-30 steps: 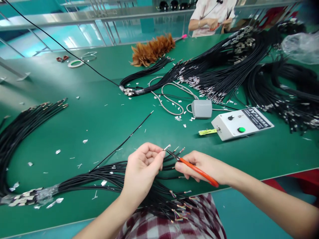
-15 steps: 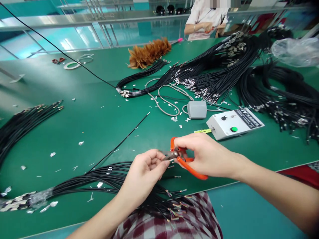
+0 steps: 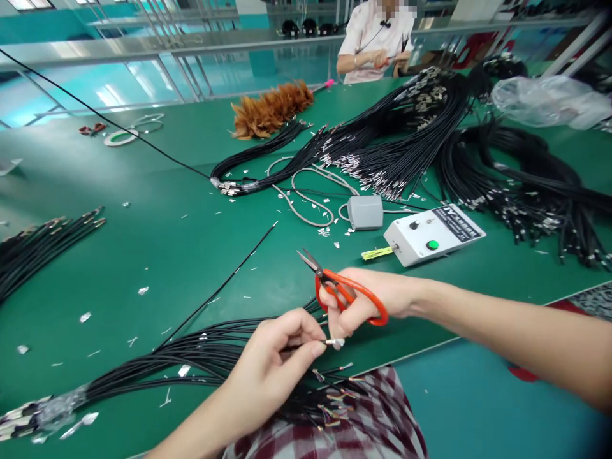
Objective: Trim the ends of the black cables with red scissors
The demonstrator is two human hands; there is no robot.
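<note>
Between thumb and fingers, my left hand (image 3: 282, 357) pinches a black cable (image 3: 323, 344) near its end, where a bit of silvery foil (image 3: 336, 343) shows. My right hand (image 3: 366, 303) has orange-handled scissors (image 3: 351, 287) looped on it, blades slightly apart and pointing up and left, away from the cable. Its fingertips are at the foil. Under my left hand runs a bundle of black cables (image 3: 182, 357), wrapped in clear plastic at the left. Its stripped ends with coloured wires (image 3: 335, 408) lie over a checked cloth at the table's front edge.
A white control box (image 3: 435, 236) with a green button and a grey pedal-like block (image 3: 364, 212) stand beyond my right hand. Farther back are black cable heaps (image 3: 382, 146), a brown feather duster (image 3: 272, 111) and a co-worker (image 3: 375, 44). Foil scraps dot the green table (image 3: 157, 255).
The scissors have moved off the cable end and swung to point up and left. My right fingertips have come down to the foil at the cable end. The view has shifted slightly.
</note>
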